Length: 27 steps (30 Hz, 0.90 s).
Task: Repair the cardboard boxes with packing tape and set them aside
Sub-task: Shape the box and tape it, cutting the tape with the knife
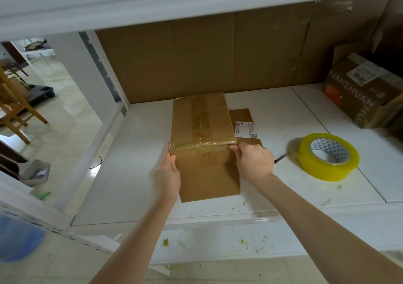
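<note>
A brown cardboard box [201, 122] lies in the middle of the white shelf [283, 113], with old tape along its top and a fresh clear strip [209, 143] across its near edge. One open flap [209, 182] hangs toward me. My left hand [168, 174] presses flat against the box's left side at the strip's end. My right hand [253, 160] presses its fingertips on the strip's right end at the box's right edge. A big roll of yellowish packing tape [328, 156] lies flat to the right, untouched.
A second printed cardboard box [366, 94] sits at the back right of the shelf. Brown cardboard sheets [218, 55] line the back wall. A thin dark tool [281, 157] lies between my right hand and the roll. An upper shelf [152, 2] overhangs. Wooden chairs stand left.
</note>
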Tool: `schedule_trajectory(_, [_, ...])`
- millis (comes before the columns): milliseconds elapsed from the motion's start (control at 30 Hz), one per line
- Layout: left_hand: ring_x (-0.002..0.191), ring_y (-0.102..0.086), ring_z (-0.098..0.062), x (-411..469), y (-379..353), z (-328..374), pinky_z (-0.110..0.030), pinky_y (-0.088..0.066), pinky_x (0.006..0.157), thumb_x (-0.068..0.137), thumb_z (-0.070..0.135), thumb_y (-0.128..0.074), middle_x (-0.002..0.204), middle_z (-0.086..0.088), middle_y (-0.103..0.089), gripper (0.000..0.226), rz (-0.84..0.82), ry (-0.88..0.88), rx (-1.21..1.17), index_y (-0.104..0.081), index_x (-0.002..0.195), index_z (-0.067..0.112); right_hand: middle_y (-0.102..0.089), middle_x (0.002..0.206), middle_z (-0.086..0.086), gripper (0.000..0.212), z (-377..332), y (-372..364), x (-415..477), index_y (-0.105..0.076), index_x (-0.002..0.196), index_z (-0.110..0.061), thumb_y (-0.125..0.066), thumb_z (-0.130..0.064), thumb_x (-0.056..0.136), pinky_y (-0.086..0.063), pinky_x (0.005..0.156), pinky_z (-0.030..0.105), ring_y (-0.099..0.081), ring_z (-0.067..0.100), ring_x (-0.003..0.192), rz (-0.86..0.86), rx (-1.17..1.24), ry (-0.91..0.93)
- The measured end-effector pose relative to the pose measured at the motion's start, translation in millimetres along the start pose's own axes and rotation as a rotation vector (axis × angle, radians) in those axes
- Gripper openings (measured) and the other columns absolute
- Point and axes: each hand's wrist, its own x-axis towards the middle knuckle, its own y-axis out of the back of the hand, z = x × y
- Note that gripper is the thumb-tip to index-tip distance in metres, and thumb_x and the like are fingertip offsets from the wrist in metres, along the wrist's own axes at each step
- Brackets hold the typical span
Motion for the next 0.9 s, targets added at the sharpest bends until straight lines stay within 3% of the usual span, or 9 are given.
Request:
schedule_trajectory(100, [0.070, -0.048, 0.004, 0, 6, -1, -0.005, -0.038, 0.052, 0.103, 0.015, -0.033, 0.101, 0.001, -0.060, 0.042, -0.105, 0.012, 0.006, -0.034, 0.145, 0.021, -0.044, 0.057, -0.003, 0.068, 2, 9, -1, -0.045, 0.062, -0.017, -0.010, -0.068, 0.090, -0.032, 0.052, 0.030, -0.051, 0.022, 0.057, -0.128, -0.149, -0.055])
schedule_trajectory(167, [0.081, -0.051, 0.003, 1, 14, 1, -0.005, -0.041, 0.066, 0.102, 0.015, -0.037, 0.116, 0.001, -0.056, 0.048, -0.121, -0.012, -0.006, -0.027, 0.148, 0.016, -0.047, 0.062, -0.003, 0.068, 6, 17, 2, -0.044, 0.071, -0.016, -0.014, -0.075, 0.086, -0.035, 0.054, 0.030, -0.045, 0.017, 0.055, -0.097, -0.114, -0.085])
schedule_trajectory(300, [0.131, -0.043, -0.018, 7, 18, 12, -0.025, -0.032, 0.107, 0.103, 0.021, -0.035, 0.145, -0.004, -0.044, 0.046, -0.018, -0.039, -0.071, -0.031, 0.149, 0.013, -0.060, 0.077, -0.001, 0.028, 5, 22, 13, -0.056, 0.093, -0.012, -0.053, -0.039, 0.096, -0.044, 0.065, 0.031, -0.059, 0.023, 0.074, -0.026, 0.356, -0.039])
schedule_trajectory(400, [0.124, -0.051, -0.026, 8, 16, 21, -0.037, -0.038, 0.108, 0.102, 0.023, -0.038, 0.141, -0.012, -0.050, 0.046, -0.014, 0.001, -0.049, -0.033, 0.147, 0.014, -0.062, 0.073, -0.001, 0.022, -1, 18, 12, -0.057, 0.084, -0.007, -0.052, -0.021, 0.099, -0.047, 0.066, 0.033, -0.062, 0.027, 0.078, -0.053, 0.377, -0.020])
schedule_trajectory(500, [0.121, -0.051, -0.020, 7, 12, 22, -0.034, -0.036, 0.106, 0.100, 0.032, -0.044, 0.147, -0.010, -0.043, 0.056, -0.069, -0.046, 0.031, -0.026, 0.150, 0.015, -0.058, 0.080, -0.001, 0.021, -1, 14, 11, -0.058, 0.092, -0.013, -0.048, -0.029, 0.100, -0.041, 0.067, 0.030, -0.062, 0.027, 0.089, -0.158, 0.204, -0.036])
schedule_trajectory(600, [0.144, -0.022, -0.023, 11, 9, 25, -0.035, -0.024, 0.113, 0.098, 0.045, -0.040, 0.159, -0.002, -0.015, 0.064, -0.079, -0.118, 0.190, -0.022, 0.151, 0.016, -0.056, 0.100, 0.006, 0.050, -9, 20, 13, -0.048, 0.119, -0.016, -0.045, -0.059, 0.092, -0.046, 0.072, 0.035, -0.061, 0.030, 0.101, -0.176, 0.076, -0.078])
schedule_trajectory(667, [0.145, -0.018, -0.027, 15, 6, 30, -0.044, -0.027, 0.112, 0.093, 0.058, -0.036, 0.159, -0.004, -0.018, 0.066, -0.052, -0.224, 0.333, -0.027, 0.149, 0.024, -0.050, 0.131, 0.010, 0.073, -23, 22, 16, -0.031, 0.142, -0.024, -0.046, -0.069, 0.086, -0.051, 0.082, 0.042, -0.058, 0.032, 0.112, -0.103, 0.154, -0.046])
schedule_trajectory(733, [0.143, -0.022, -0.031, 20, 2, 34, -0.046, -0.036, 0.106, 0.088, 0.066, -0.035, 0.156, -0.005, -0.026, 0.066, -0.056, -0.265, 0.419, -0.034, 0.145, 0.034, -0.044, 0.142, 0.011, 0.078, -37, 18, 20, -0.021, 0.147, -0.034, -0.046, -0.072, 0.083, -0.053, 0.084, 0.042, -0.060, 0.033, 0.113, -0.105, 0.120, 0.031])
schedule_trajectory(900, [0.129, -0.041, -0.029, 32, -1, 36, -0.039, -0.044, 0.097, 0.089, 0.055, -0.052, 0.148, 0.000, -0.042, 0.048, -0.053, -0.243, 0.399, -0.053, 0.133, 0.037, -0.070, 0.100, 0.004, 0.063, -36, 5, 25, -0.037, 0.142, -0.033, -0.051, -0.061, 0.087, -0.056, 0.073, 0.035, -0.068, 0.025, 0.087, -0.013, 0.064, 0.079])
